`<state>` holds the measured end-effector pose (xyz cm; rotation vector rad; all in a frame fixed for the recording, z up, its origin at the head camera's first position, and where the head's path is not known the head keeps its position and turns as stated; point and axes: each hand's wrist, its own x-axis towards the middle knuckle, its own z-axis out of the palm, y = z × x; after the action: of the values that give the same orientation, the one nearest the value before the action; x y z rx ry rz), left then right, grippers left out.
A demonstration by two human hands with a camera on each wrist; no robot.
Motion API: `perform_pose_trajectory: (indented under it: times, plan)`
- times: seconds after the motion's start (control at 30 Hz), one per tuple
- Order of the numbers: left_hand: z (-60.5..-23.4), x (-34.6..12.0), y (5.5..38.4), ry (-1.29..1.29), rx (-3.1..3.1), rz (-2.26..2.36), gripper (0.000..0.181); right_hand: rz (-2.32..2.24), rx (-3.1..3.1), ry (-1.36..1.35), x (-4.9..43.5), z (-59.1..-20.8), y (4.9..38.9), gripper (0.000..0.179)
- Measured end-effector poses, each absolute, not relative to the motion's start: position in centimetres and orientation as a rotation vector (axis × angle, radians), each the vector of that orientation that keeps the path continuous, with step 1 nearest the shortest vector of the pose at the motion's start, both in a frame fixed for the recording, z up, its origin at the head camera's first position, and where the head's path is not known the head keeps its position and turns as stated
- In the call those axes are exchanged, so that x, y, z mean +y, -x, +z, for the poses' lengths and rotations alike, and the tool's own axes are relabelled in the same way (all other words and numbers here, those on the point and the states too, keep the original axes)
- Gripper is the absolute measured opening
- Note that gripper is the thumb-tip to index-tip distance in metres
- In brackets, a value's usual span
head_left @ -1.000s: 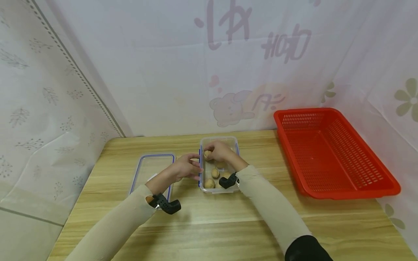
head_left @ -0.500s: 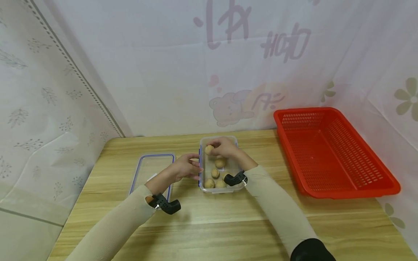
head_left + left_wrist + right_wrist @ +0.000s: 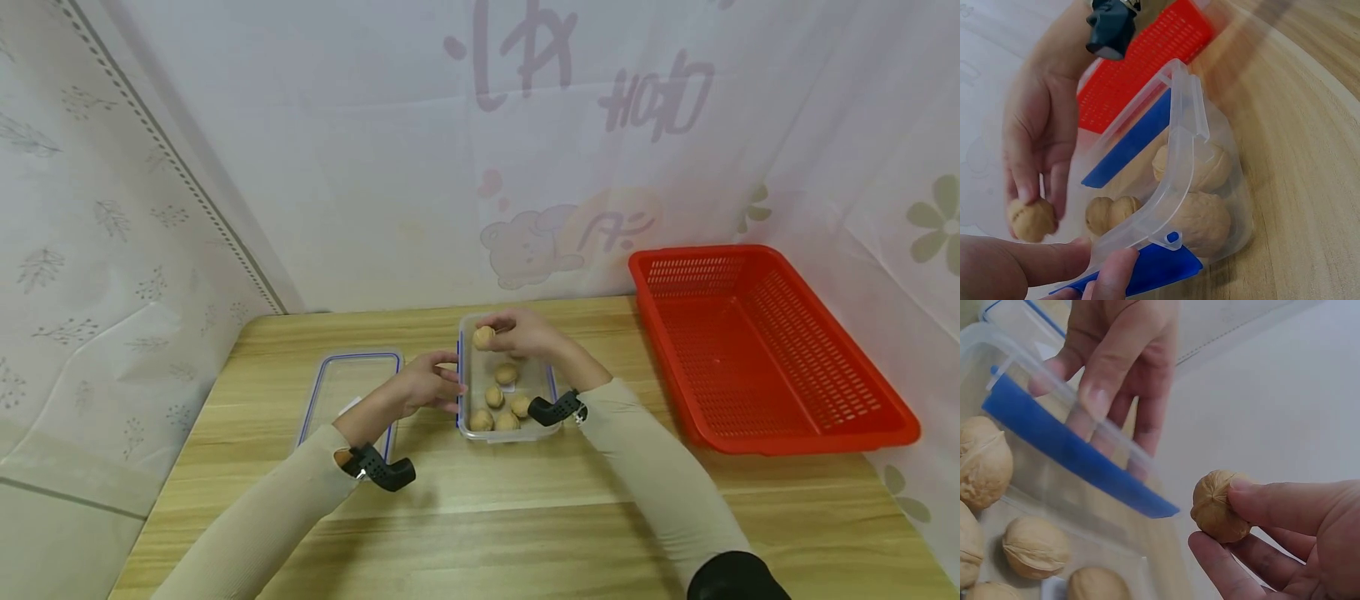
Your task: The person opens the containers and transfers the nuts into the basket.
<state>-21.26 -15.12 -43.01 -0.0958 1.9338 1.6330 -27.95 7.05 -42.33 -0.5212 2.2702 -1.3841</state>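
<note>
A walnut is pinched between the thumb and fingers of my right hand, above the far left part of a clear plastic food container. Several more walnuts lie on the container's floor, mostly toward the near side. My left hand is at the container's left side, its fingers spread and touching the outside of the wall by a blue latch flap. In the left wrist view the left thumb and a finger lie against that side, near the rim.
The container's lid, clear with a blue seal, lies on the wooden table to the left. A large red basket with slotted walls stands at the right. Printed cloth hangs behind the table.
My right hand has lifted the walnut from low in the container and moved slightly away and right, uncovering more walnuts below. The left hand stays put.
</note>
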Motion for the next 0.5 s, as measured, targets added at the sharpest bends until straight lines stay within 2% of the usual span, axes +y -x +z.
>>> perform_pose_trajectory:
  times: [0.5]
  plan:
    - [-43.1,-15.0,21.1,0.123,1.944,1.646,0.066,-1.45,2.216,0.597,10.2,-38.2,27.5,0.043]
